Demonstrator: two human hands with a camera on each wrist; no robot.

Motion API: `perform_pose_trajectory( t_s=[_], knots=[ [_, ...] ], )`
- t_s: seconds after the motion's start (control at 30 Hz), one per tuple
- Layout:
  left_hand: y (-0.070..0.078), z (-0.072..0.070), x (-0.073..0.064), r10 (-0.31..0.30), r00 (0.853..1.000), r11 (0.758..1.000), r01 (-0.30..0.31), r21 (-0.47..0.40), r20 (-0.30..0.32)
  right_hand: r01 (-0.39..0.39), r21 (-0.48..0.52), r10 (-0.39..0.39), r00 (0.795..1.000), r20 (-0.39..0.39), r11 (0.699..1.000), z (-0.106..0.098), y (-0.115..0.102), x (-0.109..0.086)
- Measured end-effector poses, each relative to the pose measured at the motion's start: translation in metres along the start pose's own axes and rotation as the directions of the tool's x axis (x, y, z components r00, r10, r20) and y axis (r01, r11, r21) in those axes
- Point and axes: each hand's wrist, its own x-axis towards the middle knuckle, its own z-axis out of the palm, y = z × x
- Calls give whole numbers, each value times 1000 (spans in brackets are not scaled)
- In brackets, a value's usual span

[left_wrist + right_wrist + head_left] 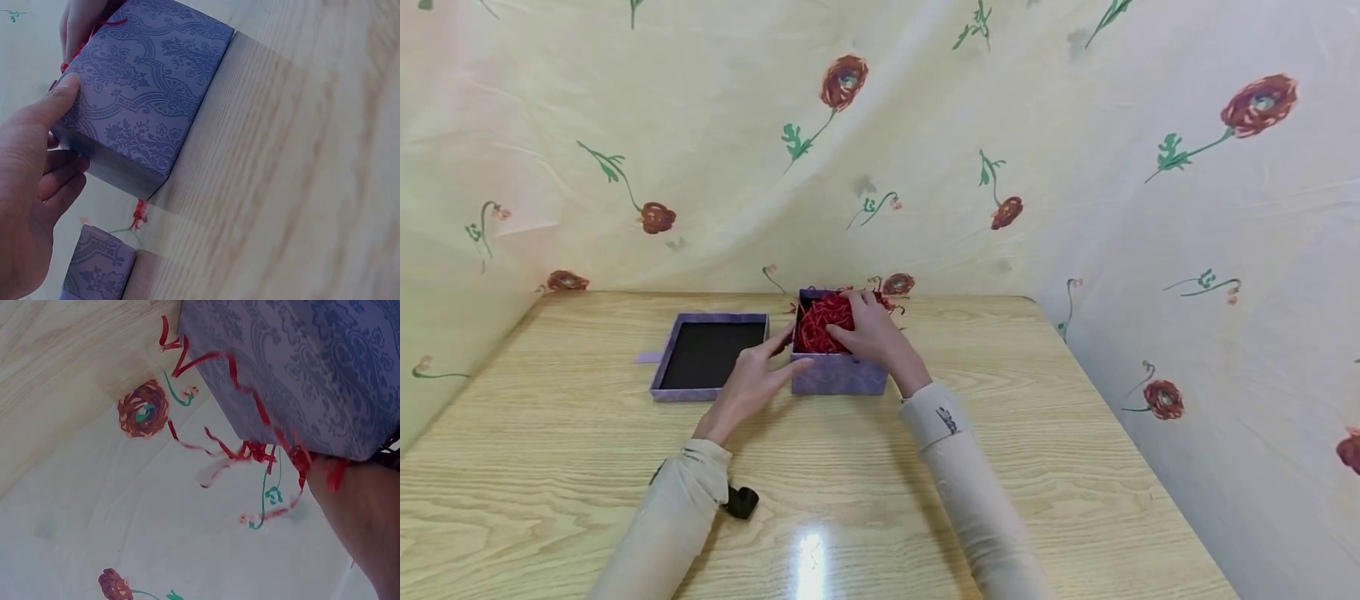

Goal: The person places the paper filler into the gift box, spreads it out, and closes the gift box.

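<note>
A purple patterned box (838,377), uncovered, sits toward the back of the table, filled with red shredded paper (822,323). My left hand (751,385) grips its near left corner; in the left wrist view the thumb (62,94) lies on the near face and the fingers bend against the left side. Over the right part of the filling rests my right hand (877,335), thumb and index finger spread apart on the shreds. Loose red strands (250,390) trail over the box's edge in the right wrist view, where the fingertips are hidden behind the box.
Left of the box lies a matching purple lid (688,395), black inside up, with a lilac ribbon tab (647,358). A small black object (742,502) is beside my left sleeve. Flowered cloth (722,167) hangs behind the table and along its sides.
</note>
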Motion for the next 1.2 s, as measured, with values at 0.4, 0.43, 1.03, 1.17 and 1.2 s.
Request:
perform_pose_trajectory(
  t_s=[0.4,0.43,1.03,1.17,1.2],
  knots=[
    [-2,0,2,17,1000,1000,-17,-7,-7,-67,-50,70,997,44,996,8,-5,11],
    [-2,0,2,17,1000,1000,-17,-8,-6,-73,-59,76,996,50,996,9,-5,12],
    [-1,-1,1,-21,1000,999,22,-29,11,-164,-86,177,966,188,983,16,-5,24],
    [-1,-1,1,-20,1000,999,20,-28,10,-181,-76,193,957,214,981,18,-2,27],
    [-2,0,1,-20,1000,999,20,-26,10,-186,-75,198,955,223,980,19,-2,28]
  ],
)
